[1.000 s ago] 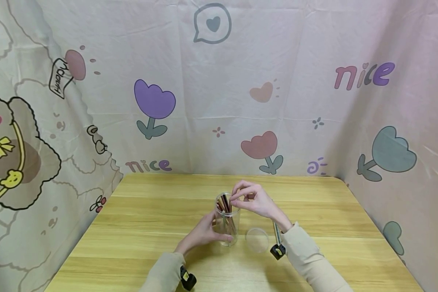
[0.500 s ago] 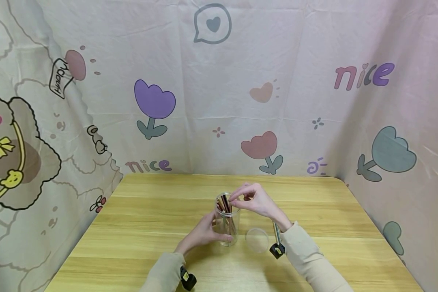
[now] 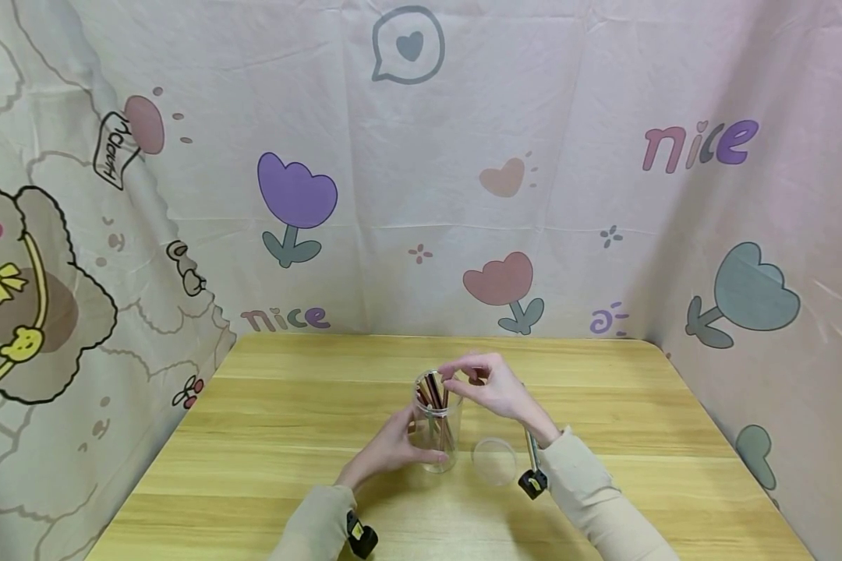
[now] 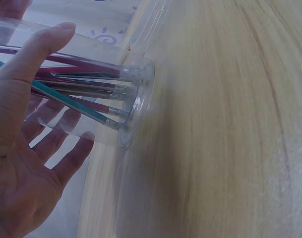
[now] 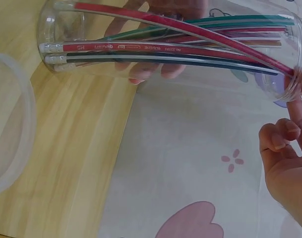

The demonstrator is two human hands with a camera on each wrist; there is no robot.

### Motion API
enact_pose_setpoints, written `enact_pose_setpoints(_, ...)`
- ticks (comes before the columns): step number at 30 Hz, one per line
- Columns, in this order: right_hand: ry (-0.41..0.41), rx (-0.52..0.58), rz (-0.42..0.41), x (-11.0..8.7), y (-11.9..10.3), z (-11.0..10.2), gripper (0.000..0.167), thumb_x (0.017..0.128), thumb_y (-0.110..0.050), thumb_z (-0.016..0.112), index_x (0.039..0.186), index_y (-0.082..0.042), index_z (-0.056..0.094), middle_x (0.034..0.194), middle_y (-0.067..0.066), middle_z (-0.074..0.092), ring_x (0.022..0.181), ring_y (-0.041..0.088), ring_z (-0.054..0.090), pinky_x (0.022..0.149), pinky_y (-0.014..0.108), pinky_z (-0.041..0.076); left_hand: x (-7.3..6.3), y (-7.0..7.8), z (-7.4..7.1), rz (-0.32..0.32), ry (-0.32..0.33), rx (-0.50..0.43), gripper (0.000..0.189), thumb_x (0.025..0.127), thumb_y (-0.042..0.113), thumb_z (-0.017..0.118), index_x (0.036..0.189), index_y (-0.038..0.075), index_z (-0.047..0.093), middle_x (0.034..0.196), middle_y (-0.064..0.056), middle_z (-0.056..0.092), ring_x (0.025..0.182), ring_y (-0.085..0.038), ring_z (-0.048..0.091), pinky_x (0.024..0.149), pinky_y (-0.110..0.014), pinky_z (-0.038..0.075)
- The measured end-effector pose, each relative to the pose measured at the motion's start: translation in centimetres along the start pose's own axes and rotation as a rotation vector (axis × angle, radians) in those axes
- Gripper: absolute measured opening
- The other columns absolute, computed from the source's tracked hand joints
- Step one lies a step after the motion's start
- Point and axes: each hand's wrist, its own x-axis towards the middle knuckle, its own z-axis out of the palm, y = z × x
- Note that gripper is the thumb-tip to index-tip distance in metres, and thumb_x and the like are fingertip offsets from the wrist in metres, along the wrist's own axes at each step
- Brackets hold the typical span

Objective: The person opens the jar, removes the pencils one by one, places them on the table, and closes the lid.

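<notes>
A clear plastic jar (image 3: 451, 436) stands upright on the table, holding several pencils (image 3: 431, 393) with their eraser ends down. My left hand (image 3: 393, 444) grips the jar low on its left side, thumb in front; the left wrist view shows the hand (image 4: 22, 124) around the jar wall. At the mouth, my right hand (image 3: 491, 386) has its thumb and index finger slightly apart, close to the top of a red pencil. In the right wrist view this red pencil (image 5: 190, 30) slants through the jar, its upper end by the fingers at the rim.
A round clear lid (image 3: 494, 461) lies on the wooden table (image 3: 288, 436) just right of the jar. Patterned cloth (image 3: 421, 156) hangs behind the table and along both sides. Wrist cameras (image 3: 533, 483) are strapped on both forearms.
The right thumb and index finger came down with a pencil at the jar mouth, then parted and rose slightly. The left hand and jar stay put.
</notes>
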Motion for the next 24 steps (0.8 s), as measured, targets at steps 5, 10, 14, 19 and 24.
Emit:
enact_pose_setpoints(5,0.02,0.031,-0.041,-0.12,0.01,-0.01,0.023,0.095,-0.002,0.064,0.117,0.004,0.07,0.105,0.02,0.071,0.078,0.002,0.053,0.066,0.013,0.048,-0.02,0.02,-0.04,0.004,0.0,0.016,0.086,0.073,0.032,0.09,0.145,0.011,0.048,0.146,-0.012,0.058,0.137,-0.038,0.051,0.112,-0.064,0.045)
enact_pose_setpoints(10,0.085,0.128,-0.056,-0.16,-0.09,-0.12,0.023,0.095,0.003,0.061,0.116,0.011,0.068,0.109,0.027,0.068,0.095,0.0,0.063,0.082,0.014,0.058,-0.02,0.03,-0.04,0.001,0.003,0.026,0.084,0.073,0.033,0.09,0.143,0.011,0.049,0.145,-0.011,0.059,0.137,-0.039,0.051,0.112,-0.064,0.044)
enact_pose_setpoints(14,0.135,0.141,-0.041,-0.18,-0.22,-0.29,0.02,0.096,0.003,0.061,0.113,0.01,0.069,0.107,0.026,0.067,0.085,-0.002,0.059,0.071,0.012,0.055,0.03,0.0,-0.02,-0.004,0.004,0.025,0.081,0.073,0.031,0.09,0.141,0.013,0.051,0.144,-0.011,0.059,0.136,-0.039,0.051,0.112,-0.064,0.044)
enact_pose_setpoints(19,0.176,0.135,-0.006,-0.24,-0.38,-0.38,0.015,0.096,0.001,0.062,0.105,0.008,0.071,0.105,0.024,0.069,0.084,-0.001,0.059,0.066,0.014,0.053,0.06,-0.03,0.0,0.0,0.007,0.031,0.079,0.073,0.028,0.091,0.14,0.011,0.052,0.143,-0.012,0.06,0.135,-0.039,0.052,0.112,-0.064,0.045)
enact_pose_setpoints(24,0.21,0.165,0.045,-0.3,-0.43,-0.41,0.012,0.097,-0.003,0.063,0.098,0.008,0.068,0.093,0.0,0.071,0.077,-0.004,0.057,0.062,0.011,0.05,0.07,0.01,0.0,-0.001,0.009,0.031,0.079,0.072,0.03,0.091,0.139,0.012,0.053,0.143,-0.012,0.06,0.136,-0.04,0.051,0.112,-0.065,0.044)
